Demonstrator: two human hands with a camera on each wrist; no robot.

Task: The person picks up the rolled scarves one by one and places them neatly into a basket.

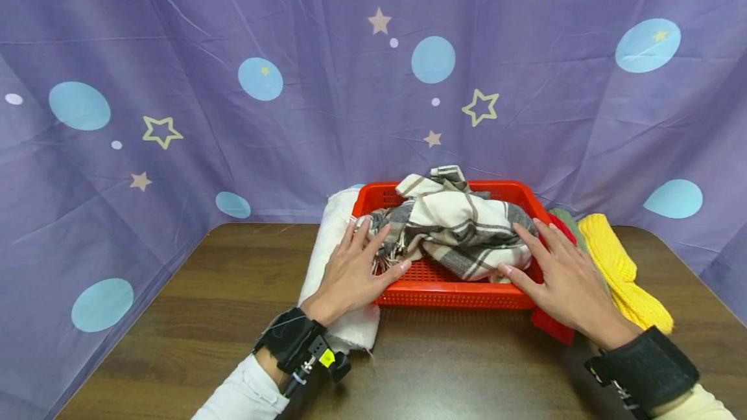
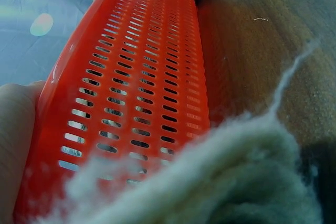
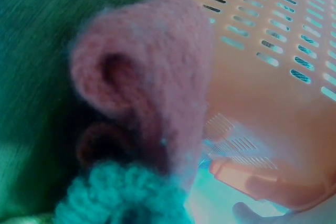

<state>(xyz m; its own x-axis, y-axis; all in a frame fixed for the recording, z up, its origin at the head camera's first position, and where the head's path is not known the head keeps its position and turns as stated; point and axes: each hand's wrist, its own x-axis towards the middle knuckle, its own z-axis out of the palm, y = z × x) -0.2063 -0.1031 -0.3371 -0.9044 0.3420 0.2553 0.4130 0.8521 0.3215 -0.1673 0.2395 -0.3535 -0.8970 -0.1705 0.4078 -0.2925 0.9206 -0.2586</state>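
Note:
A red plastic basket (image 1: 455,295) with slotted walls stands on the table, and a plaid scarf (image 1: 467,219) in white, grey and brown lies bunched inside it. My left hand (image 1: 353,277) rests at the basket's left end, fingers spread and pointing toward the scarf's fringe. At the opposite end is my right hand (image 1: 563,280), also with spread fingers, its thumb and fingertips near the scarf. In the left wrist view, part of the left hand (image 2: 14,145) shows beside the basket's rim (image 2: 63,66). Neither hand appears to grip anything.
Left of the basket lies a folded white fluffy cloth (image 1: 327,245). On the right are a red knit cloth (image 1: 551,327), a green cloth (image 1: 574,229) and a yellow knit cloth (image 1: 618,264). A purple curtain (image 1: 350,83) hangs behind the brown wooden table (image 1: 233,290).

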